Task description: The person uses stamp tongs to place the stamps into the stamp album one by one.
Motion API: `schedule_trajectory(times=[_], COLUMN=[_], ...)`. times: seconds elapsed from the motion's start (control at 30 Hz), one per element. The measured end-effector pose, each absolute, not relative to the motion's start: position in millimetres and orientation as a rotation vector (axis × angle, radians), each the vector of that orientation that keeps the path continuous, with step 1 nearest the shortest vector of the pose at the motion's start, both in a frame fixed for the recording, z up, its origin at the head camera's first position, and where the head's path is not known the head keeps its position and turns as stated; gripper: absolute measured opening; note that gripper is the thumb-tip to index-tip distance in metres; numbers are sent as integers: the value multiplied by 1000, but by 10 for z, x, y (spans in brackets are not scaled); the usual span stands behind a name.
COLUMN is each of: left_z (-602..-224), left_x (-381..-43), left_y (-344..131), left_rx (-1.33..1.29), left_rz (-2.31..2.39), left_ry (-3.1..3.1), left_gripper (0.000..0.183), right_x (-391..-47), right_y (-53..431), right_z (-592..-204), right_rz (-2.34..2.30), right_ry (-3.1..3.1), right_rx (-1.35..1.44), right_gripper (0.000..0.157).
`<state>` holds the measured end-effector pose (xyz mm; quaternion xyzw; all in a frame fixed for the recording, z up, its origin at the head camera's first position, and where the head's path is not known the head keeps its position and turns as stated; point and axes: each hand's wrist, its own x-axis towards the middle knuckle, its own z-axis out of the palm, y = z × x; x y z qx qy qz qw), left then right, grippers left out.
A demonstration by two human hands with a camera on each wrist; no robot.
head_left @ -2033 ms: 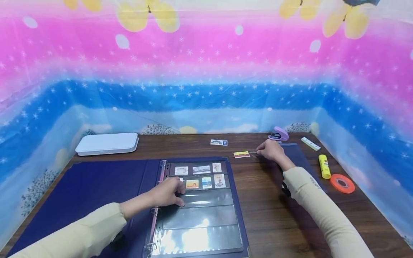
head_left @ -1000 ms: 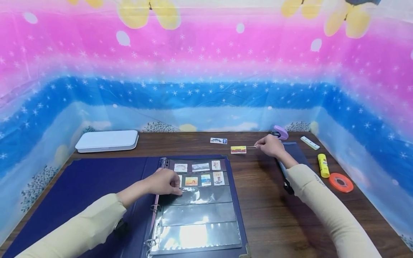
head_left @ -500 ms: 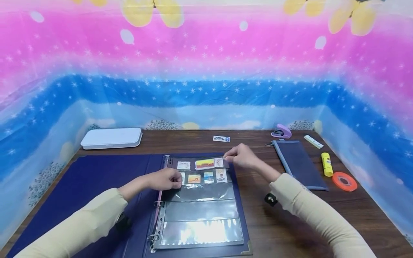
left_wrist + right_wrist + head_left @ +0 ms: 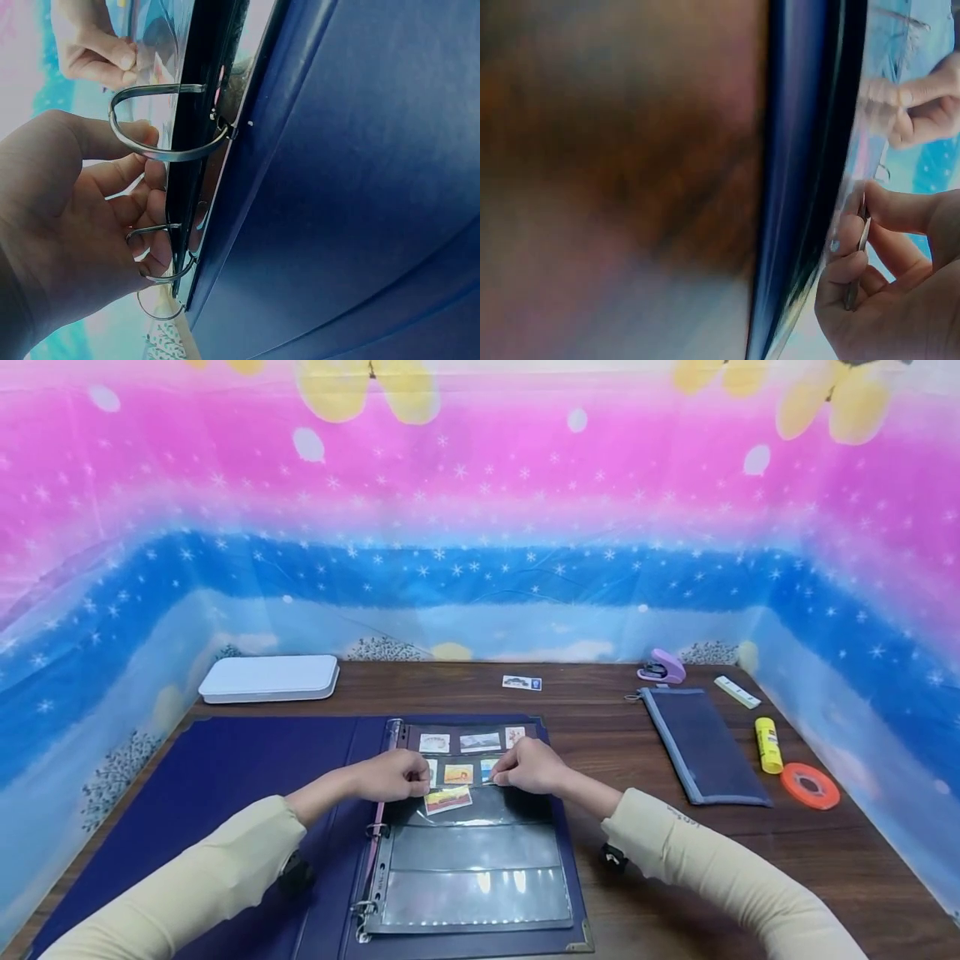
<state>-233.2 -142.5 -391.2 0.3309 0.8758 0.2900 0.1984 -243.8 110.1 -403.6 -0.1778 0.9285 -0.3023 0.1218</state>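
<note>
An open stamp album (image 4: 247,793) shows a clear-pocketed stock page (image 4: 480,847) on metal rings. Stamps fill parts of its top two rows. My left hand (image 4: 388,775) pinches the clear film of a pocket near the page's ring side, thumb against forefinger; in the left wrist view the rings stand before its fingers. My right hand (image 4: 531,766) grips metal tweezers (image 4: 862,244), seen in the right wrist view. A yellow and red stamp (image 4: 448,800) lies tilted at the third row's upper edge, between both hands. The tweezer tips are too small to tell.
One loose stamp (image 4: 522,682) lies at the back of the table. A white case (image 4: 270,679) is back left. To the right are a mesh zip pouch (image 4: 705,747), purple stapler (image 4: 662,667), white-green strip (image 4: 737,692), yellow glue stick (image 4: 768,745) and orange tape roll (image 4: 810,786).
My right hand has carried the yellow and red stamp with the tweezers from the table leftward over the page to the third row. My left hand has stayed near the page's ring side.
</note>
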Motion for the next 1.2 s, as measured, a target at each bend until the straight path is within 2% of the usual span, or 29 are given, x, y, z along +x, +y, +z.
schedule_trajectory(times=[0.2,0.83,1.2], left_z=[-3931,-3958,-3944], left_x=[-2333,-2318,-2250], left_y=[-1434,-1405,-1344], left_rx=[910,965,1106], left_rz=[818,783,638], left_ry=[2451,2551,2761], left_gripper=[19,23,20], right_x=[-2394,-2512,-2643], right_y=[1076,1107,1265], right_z=[-4050,-4075,-3911], right_rz=[-903,-891,-870], right_ry=[2690,2538,2532], right_rx=[-508,-875,-883], right_gripper=[10,9,13])
